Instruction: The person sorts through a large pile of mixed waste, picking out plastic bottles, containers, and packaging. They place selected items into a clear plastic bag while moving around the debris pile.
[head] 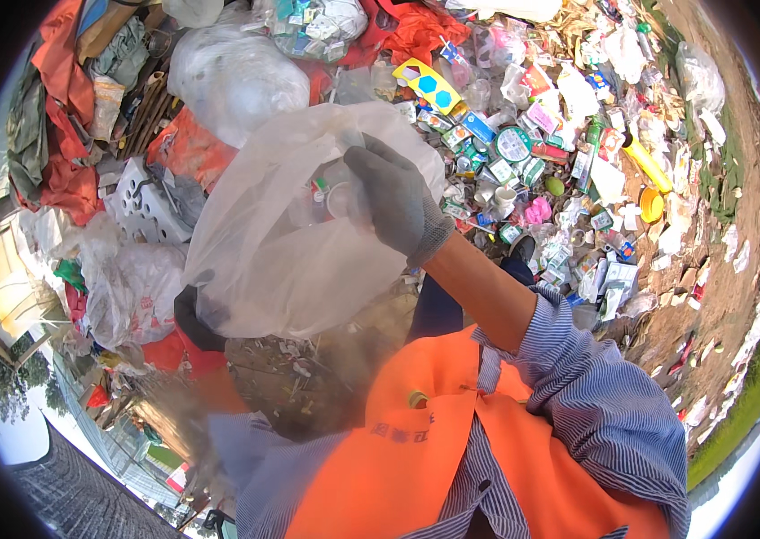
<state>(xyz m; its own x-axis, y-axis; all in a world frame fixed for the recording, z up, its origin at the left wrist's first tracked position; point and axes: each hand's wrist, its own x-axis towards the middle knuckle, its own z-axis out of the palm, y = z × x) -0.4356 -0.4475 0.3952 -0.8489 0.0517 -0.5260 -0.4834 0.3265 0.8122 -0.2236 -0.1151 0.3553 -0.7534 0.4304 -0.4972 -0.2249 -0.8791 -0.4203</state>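
A large translucent white plastic bag [326, 276] spreads out in front of my chest, with its mouth partly open. Clear plastic cups [341, 200] and a small red and green piece show inside it. My right hand [390, 195], in a grey knitted glove, grips the bag's upper rim; its fingertips are partly hidden by film. On the lower left side, my left hand [199, 320] in a dark glove holds the bag's edge, its fingers partly behind the plastic.
A heap of cartons, cans and cups [515, 155] lies beyond my right arm. Full plastic bags [238, 74], a white perforated crate [144, 202] and red sheeting [67, 135] are piled to the left. My shoe [523, 249] stands beside the heap on littered ground.
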